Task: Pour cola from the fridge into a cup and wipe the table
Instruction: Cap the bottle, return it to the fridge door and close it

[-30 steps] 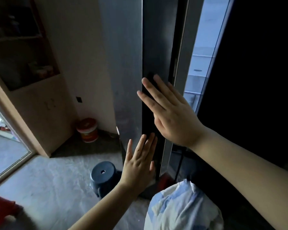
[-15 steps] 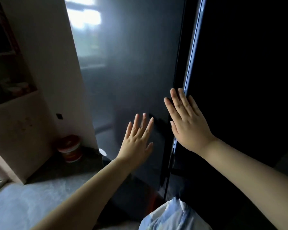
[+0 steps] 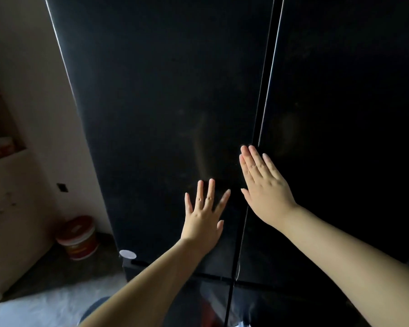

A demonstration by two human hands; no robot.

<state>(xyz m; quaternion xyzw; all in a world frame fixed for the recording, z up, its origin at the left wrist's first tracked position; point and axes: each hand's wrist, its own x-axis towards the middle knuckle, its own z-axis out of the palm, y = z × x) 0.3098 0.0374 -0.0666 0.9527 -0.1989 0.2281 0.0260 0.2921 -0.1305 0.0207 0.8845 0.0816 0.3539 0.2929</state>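
A tall black fridge with two glossy doors fills the view. Its left door (image 3: 165, 109) is shut flush against the right door (image 3: 340, 114), with only a thin seam between them. My left hand (image 3: 204, 214) lies flat on the left door, fingers spread, holding nothing. My right hand (image 3: 265, 185) rests flat beside the seam, fingers straight and close together, also holding nothing. No cola and no cup are in view.
A red and white bucket (image 3: 77, 237) stands on the floor at the fridge's left, against a beige wall (image 3: 52, 128). A wooden cabinet (image 3: 12, 208) is at the far left. A lower fridge drawer (image 3: 175, 277) sits under the doors.
The left fridge door swung from open to fully shut under both hands. The lit interior is now hidden, and the blue stool and light cloth have left the view.
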